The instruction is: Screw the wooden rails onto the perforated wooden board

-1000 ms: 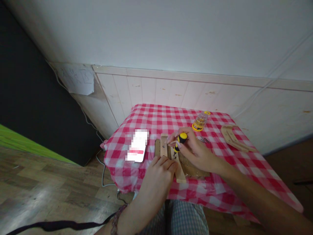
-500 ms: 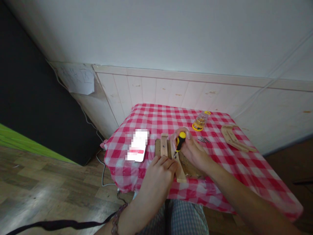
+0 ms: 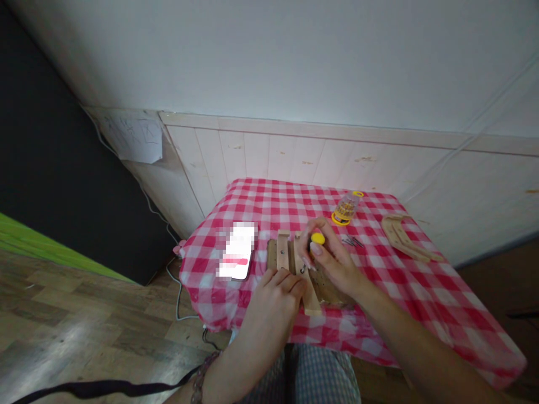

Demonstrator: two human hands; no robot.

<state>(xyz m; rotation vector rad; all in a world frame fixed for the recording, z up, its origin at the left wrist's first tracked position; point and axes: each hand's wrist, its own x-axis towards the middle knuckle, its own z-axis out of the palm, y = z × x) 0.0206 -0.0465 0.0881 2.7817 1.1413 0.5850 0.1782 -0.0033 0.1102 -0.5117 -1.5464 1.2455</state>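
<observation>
My right hand (image 3: 332, 264) is closed around a small screwdriver (image 3: 318, 239) with a yellow-capped handle; the fingers cover most of its dark grip. Its tip end is down at a screw (image 3: 303, 269) in a pale curved wooden piece (image 3: 311, 302). That piece lies across a worn brown wooden board (image 3: 330, 290). My left hand (image 3: 278, 293) presses down on the same piece with fingers curled, their tips hidden. Left of it, a second wooden piece (image 3: 282, 242) lies on the board with a screw in it.
A phone with a blurred screen (image 3: 239, 252) lies to the left on the checked tablecloth (image 3: 290, 196). Several loose screws (image 3: 352, 242) lie right of my hands, below a clear bit case (image 3: 346, 209) with a yellow base. More curved wooden pieces (image 3: 406, 238) rest at the right edge.
My right hand has turned and its fingers have shifted around the screwdriver handle, hiding more of the grip. My left hand stays in place.
</observation>
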